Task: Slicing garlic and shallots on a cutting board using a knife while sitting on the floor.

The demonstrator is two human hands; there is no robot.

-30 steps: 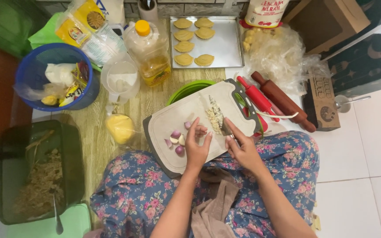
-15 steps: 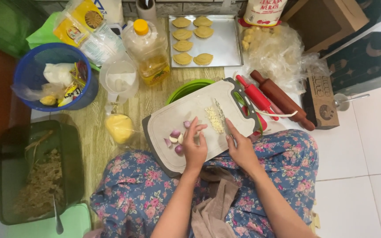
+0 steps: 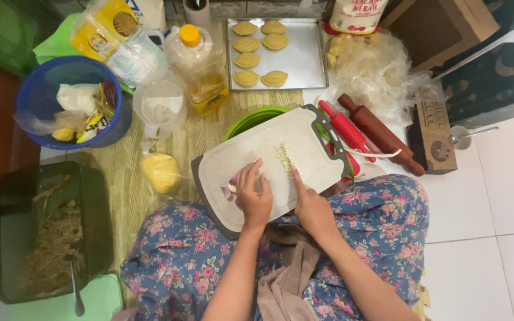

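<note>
white cutting board (image 3: pixel 304 142) under both hands

A: Top left, a clear plastic bag with a yellow label (image 3: pixel 109 31) lies tilted above the blue round bucket (image 3: pixel 37 98).

B: Just right of it, a clear plastic oil bottle with a yellow cap (image 3: pixel 200 68) carries a yellow-green label low on its side.

A: Top edge, a white pouch with red print (image 3: pixel 358 13) beside the metal baking tray (image 3: pixel 307 59).

B: Far right, a brown cardboard box with dark print (image 3: pixel 431 135) lies flat on the floor.
</note>
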